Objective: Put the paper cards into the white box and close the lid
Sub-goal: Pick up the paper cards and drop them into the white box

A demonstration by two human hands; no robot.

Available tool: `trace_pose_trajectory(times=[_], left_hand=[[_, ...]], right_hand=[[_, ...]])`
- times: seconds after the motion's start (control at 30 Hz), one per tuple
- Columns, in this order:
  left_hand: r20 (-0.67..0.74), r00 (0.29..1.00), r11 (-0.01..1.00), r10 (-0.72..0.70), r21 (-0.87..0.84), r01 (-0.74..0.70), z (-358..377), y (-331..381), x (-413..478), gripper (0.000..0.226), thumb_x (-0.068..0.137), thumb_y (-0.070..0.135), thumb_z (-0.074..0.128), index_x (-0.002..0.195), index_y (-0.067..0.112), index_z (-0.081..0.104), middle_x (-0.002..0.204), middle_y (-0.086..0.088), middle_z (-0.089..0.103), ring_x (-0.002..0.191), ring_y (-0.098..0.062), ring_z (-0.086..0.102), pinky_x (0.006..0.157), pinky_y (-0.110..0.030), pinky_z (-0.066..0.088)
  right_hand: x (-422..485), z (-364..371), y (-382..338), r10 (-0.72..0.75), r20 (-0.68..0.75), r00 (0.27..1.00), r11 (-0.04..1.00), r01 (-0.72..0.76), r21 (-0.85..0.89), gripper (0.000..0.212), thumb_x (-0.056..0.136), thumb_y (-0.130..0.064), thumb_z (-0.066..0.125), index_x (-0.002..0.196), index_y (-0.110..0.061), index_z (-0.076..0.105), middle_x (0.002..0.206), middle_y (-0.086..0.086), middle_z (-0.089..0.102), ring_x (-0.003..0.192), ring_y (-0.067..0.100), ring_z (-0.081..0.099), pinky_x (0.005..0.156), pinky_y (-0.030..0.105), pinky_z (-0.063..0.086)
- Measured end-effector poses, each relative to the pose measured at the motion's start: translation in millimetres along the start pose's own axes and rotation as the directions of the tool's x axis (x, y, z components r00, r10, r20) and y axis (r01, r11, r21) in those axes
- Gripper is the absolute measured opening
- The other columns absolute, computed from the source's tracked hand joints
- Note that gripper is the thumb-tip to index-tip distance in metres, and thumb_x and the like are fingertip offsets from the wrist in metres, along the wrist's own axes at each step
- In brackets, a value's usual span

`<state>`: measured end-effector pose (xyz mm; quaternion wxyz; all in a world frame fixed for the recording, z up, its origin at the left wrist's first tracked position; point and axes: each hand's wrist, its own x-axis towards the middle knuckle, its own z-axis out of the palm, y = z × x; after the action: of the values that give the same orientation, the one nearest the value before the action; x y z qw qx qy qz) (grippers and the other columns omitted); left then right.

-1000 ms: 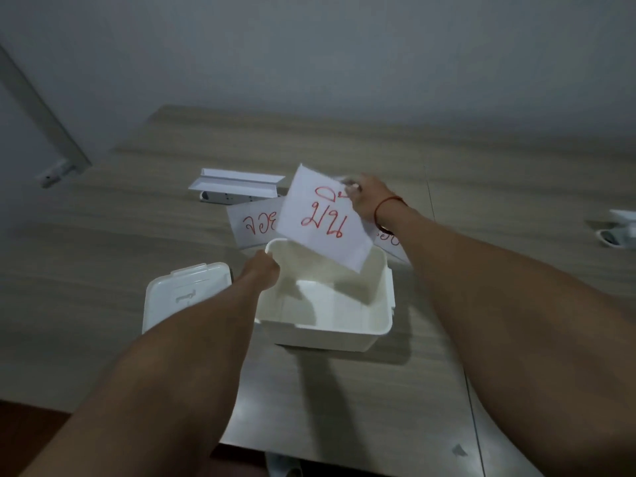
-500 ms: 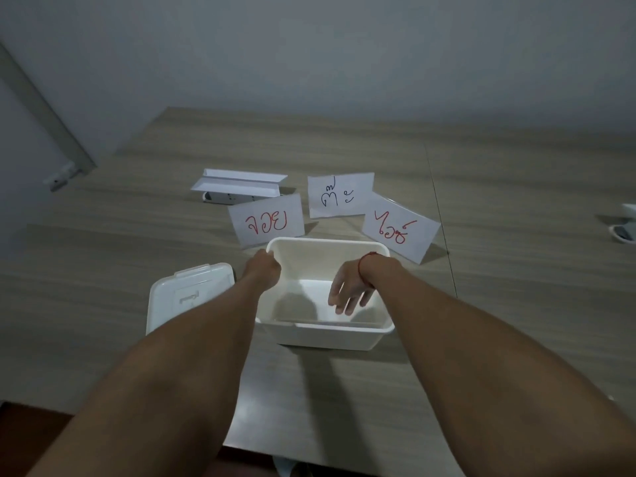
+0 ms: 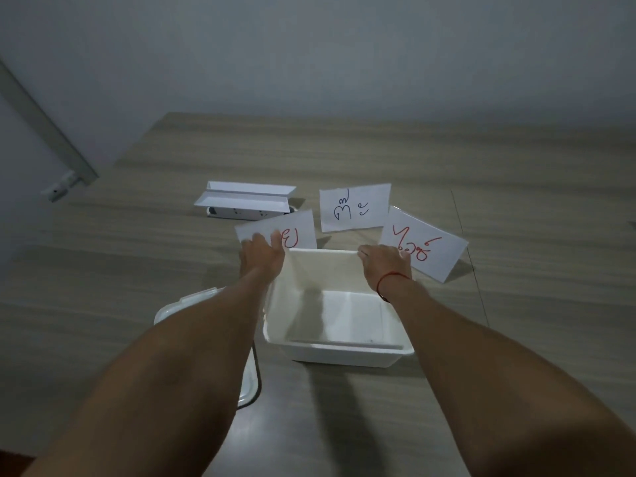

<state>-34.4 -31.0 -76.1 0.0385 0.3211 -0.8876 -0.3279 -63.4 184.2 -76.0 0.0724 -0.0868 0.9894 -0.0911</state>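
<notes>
The open white box (image 3: 339, 354) stands in the middle of the wooden table. On its floor a pale sheet (image 3: 351, 315) lies flat, hard to tell from the white bottom. The box's lid (image 3: 179, 304) rests to the left, mostly hidden under my left forearm. Three paper cards lie beyond the box. My left hand (image 3: 261, 258) covers the near part of the left card with red writing (image 3: 303, 228), fingers over it. My right hand (image 3: 385, 265) is at the box's far rim, its curled fingers touching the right card with red writing (image 3: 433, 242). The middle card (image 3: 354, 208) is untouched.
A white power strip with folded white paper on top (image 3: 244, 201) sits behind the left card. A dark cable (image 3: 257, 383) curves by the lid near the table's front edge. A seam (image 3: 463, 242) crosses the tabletop on the right; a grey wall stands behind.
My right hand lowered a card into the box, left it there, then rose to the right card. My left hand left the box's rim and moved onto the left card.
</notes>
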Motion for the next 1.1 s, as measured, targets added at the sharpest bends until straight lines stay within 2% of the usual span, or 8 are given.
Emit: trace_pose_trajectory(times=[0.13, 0.23, 0.33, 0.5, 0.6, 0.77, 0.93, 1.1], left_hand=[[-0.108, 0.981, 0.975, 0.160, 0.170, -0.141, -13, 7, 38, 0.044, 0.099, 0.033, 0.040, 0.132, 0.005, 0.049, 0.141, -0.020, 0.042, 0.133, -0.034, 0.037, 0.107, -0.045, 0.037], [0.036, 0.969, 0.930, 0.245, 0.272, -0.246, -9, 3, 73, 0.043, 0.099, 0.027, 0.041, 0.139, 0.013, 0.045, 0.151, -0.017, 0.038, 0.142, -0.034, 0.030, 0.113, -0.046, 0.029], [0.180, 0.940, 0.888, 0.291, 0.314, -0.335, -4, -1, 95, 0.036, 0.099, 0.030, 0.040, 0.126, 0.015, 0.059, 0.133, -0.016, 0.059, 0.126, -0.034, 0.051, 0.104, -0.044, 0.038], [0.287, 0.914, 0.900, 0.286, 0.247, -0.359, -4, -3, 100, 0.032, 0.093, 0.026, 0.040, 0.114, 0.014, 0.061, 0.122, -0.014, 0.065, 0.114, -0.033, 0.059, 0.094, -0.037, 0.041], [0.260, 0.913, 0.862, 0.314, 0.324, -0.389, -8, -3, 101, 0.024, 0.094, 0.018, 0.043, 0.112, 0.011, 0.058, 0.116, -0.015, 0.067, 0.108, -0.034, 0.062, 0.091, -0.040, 0.046], [0.123, 0.886, 0.796, 0.448, 0.396, -0.458, -40, 25, 91, 0.022, 0.097, 0.018, 0.041, 0.109, 0.005, 0.054, 0.107, -0.017, 0.068, 0.100, -0.037, 0.064, 0.086, -0.046, 0.046], [-0.004, 0.828, 0.763, 0.561, 0.390, -0.515, -77, 64, 60, 0.024, 0.097, 0.017, 0.037, 0.108, 0.006, 0.055, 0.108, -0.019, 0.066, 0.103, -0.038, 0.060, 0.090, -0.045, 0.041], [0.020, 0.777, 0.725, 0.629, 0.344, -0.596, -84, 92, 21, 0.022, 0.095, 0.013, 0.038, 0.109, 0.009, 0.055, 0.106, -0.017, 0.068, 0.100, -0.038, 0.062, 0.087, -0.043, 0.044]], right_hand=[[22, 8, -8, -0.022, -0.088, 0.996, 1.000, 0.021, -0.009, 0.031, 0.102, -0.026, 0.031, 0.116, -0.025, 0.058, 0.114, 0.007, 0.063, 0.111, 0.029, 0.054, 0.102, 0.044, 0.032], [39, 11, -15, -0.036, -0.126, 0.991, 0.999, 0.038, 0.016, 0.031, 0.102, -0.027, 0.031, 0.117, -0.025, 0.058, 0.114, 0.006, 0.063, 0.111, 0.028, 0.054, 0.101, 0.043, 0.032], [55, 16, -18, -0.046, -0.163, 0.986, 0.998, 0.051, 0.026, 0.030, 0.101, -0.027, 0.033, 0.116, -0.025, 0.059, 0.114, 0.004, 0.065, 0.113, 0.027, 0.054, 0.098, 0.042, 0.033], [67, 19, -21, -0.030, -0.179, 0.983, 0.999, 0.032, 0.009, 0.030, 0.101, -0.026, 0.035, 0.119, -0.027, 0.059, 0.115, 0.005, 0.065, 0.113, 0.026, 0.054, 0.099, 0.042, 0.034], [66, 17, -20, -0.019, -0.151, 0.988, 0.999, 0.026, 0.047, 0.034, 0.101, -0.028, 0.031, 0.121, -0.028, 0.058, 0.121, 0.005, 0.062, 0.118, 0.025, 0.050, 0.103, 0.042, 0.031], [49, 0, -13, 0.158, -0.060, 0.986, 0.967, -0.143, 0.210, 0.044, 0.101, -0.029, 0.035, 0.143, -0.016, 0.037, 0.153, 0.009, 0.032, 0.142, 0.027, 0.027, 0.115, 0.045, 0.022], [19, -19, -4, 0.309, 0.038, 0.950, 0.899, -0.305, 0.314, 0.042, 0.096, -0.012, 0.044, 0.138, -0.008, 0.036, 0.143, 0.017, 0.041, 0.131, 0.034, 0.041, 0.105, 0.045, 0.038], [-14, -25, 5, 0.318, 0.140, 0.938, 0.871, -0.347, 0.347, 0.056, 0.096, -0.010, 0.044, 0.147, -0.003, 0.022, 0.141, 0.022, 0.045, 0.128, 0.035, 0.049, 0.104, 0.042, 0.043]])
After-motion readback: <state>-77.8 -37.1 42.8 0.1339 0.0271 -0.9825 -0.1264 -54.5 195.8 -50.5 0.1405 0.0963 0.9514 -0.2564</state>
